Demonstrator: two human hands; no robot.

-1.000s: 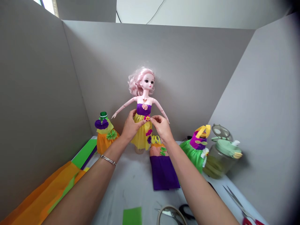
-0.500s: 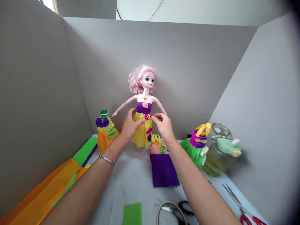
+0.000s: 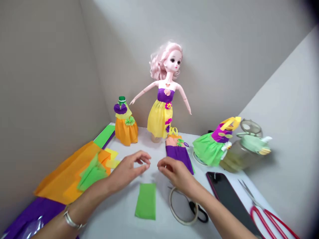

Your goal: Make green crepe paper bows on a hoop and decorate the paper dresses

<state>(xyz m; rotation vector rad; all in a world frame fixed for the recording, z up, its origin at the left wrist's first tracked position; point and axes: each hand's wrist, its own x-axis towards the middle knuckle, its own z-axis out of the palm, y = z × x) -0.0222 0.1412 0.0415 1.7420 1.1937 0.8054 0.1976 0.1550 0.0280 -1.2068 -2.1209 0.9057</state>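
Note:
My left hand point(image 3: 132, 166) hovers above the table with its fingers curved and the thumb apart; nothing is in it. Facing it, my right hand point(image 3: 174, 171) is empty too, fingers loosely bent. Just below and between them lies a green fabric-like rectangle point(image 3: 146, 201). Under my right forearm are a roll of tape point(image 3: 171, 205) and black-handled scissors point(image 3: 204, 217), partly covered. Beyond my hands stands a pink-haired doll point(image 3: 159, 116) in a purple and yellow dress with flower trims. A small purple and peach dress point(image 3: 178, 154) lies at its foot.
Left, a green bottle point(image 3: 122, 99) wears an orange dress, near orange sheets point(image 3: 62, 172) and purple material point(image 3: 35, 215). Right are a green-skirted doll dress point(image 3: 209, 147), a jug with a mint lid point(image 3: 239, 152), a phone point(image 3: 229, 196) and red-handled scissors point(image 3: 261, 209). Grey walls enclose the table.
Both hands have let go of the doll's skirt and drawn back toward me, down over the table. The view has tipped downward, bringing the phone into sight.

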